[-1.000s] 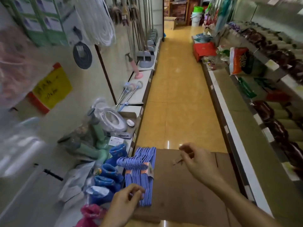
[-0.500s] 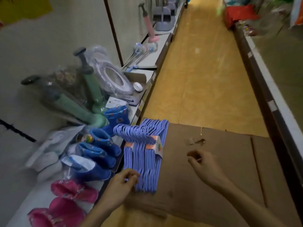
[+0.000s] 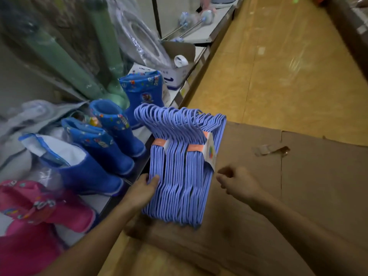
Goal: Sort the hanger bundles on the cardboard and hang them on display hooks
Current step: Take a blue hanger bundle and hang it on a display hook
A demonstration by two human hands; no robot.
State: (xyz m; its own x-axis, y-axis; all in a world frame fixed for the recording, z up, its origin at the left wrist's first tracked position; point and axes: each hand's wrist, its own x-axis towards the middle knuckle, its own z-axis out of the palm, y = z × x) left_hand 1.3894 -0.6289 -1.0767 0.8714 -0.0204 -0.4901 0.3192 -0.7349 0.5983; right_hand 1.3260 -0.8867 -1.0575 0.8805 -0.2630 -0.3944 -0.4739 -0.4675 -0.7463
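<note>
Left hand [image 3: 143,191] grips the near left edge of the hanger bundles [image 3: 179,168], thumb on top, fingers tucked under the stack. Right hand [image 3: 239,185] sits just beside the bundles' right edge, apart from them, fingers curled inward, holding nothing visible.

Bundles: lilac-blue hangers, packed tight, lying flat on the cardboard [image 3: 298,196] at its left side, hooks pointing away from the person. Orange paper bands [image 3: 194,147] wrap the necks; a printed tag [image 3: 211,154] hangs at the right.

Cardboard is a flattened sheet spread over the yellow floor [image 3: 268,66]. A torn strip of tape [image 3: 272,150] lies on it, well right of the bundles.

Left of the cardboard, a low shelf [image 3: 99,200] crowded with stock: blue rain boots [image 3: 111,140] standing just beside the hanger hooks, pink boots [image 3: 39,208] nearest the person. Behind them green plungers [image 3: 69,66] in plastic, a wrapped toilet seat [image 3: 137,36], an open white box [image 3: 175,74]. Boots press close against the bundles' left side.
</note>
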